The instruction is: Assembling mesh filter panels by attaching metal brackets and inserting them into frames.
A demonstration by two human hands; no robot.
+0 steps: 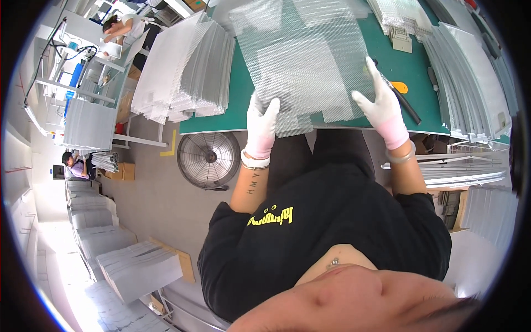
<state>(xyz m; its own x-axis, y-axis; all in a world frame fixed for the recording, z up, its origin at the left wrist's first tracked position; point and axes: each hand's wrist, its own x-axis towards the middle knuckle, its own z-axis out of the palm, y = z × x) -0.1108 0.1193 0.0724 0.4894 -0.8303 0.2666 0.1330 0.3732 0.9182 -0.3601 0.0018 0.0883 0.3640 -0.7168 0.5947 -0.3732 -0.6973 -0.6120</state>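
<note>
A translucent grey mesh sheet (pixel 301 61) lies in front of me over the green table, its near end reaching past the table edge. My left hand (pixel 261 124), in a white glove with a pink cuff, closes on its near left corner with the thumb on top. At the right edge, my gloved right hand (pixel 384 108) holds the sheet between a thumb laid over it and fingers stretched along the side. Paler rectangular pieces (pixel 298 69) show through or beneath the mesh. Some of my fingers are hidden.
Tall stacks of mesh sheets stand on the left (pixel 185 66) and right (pixel 467 77) of the green table (pixel 326 123). A black-handled tool (pixel 406 103) and a yellow-orange object (pixel 399 87) lie by my right hand. A floor fan (pixel 210 157) stands below left. Two people work farther left.
</note>
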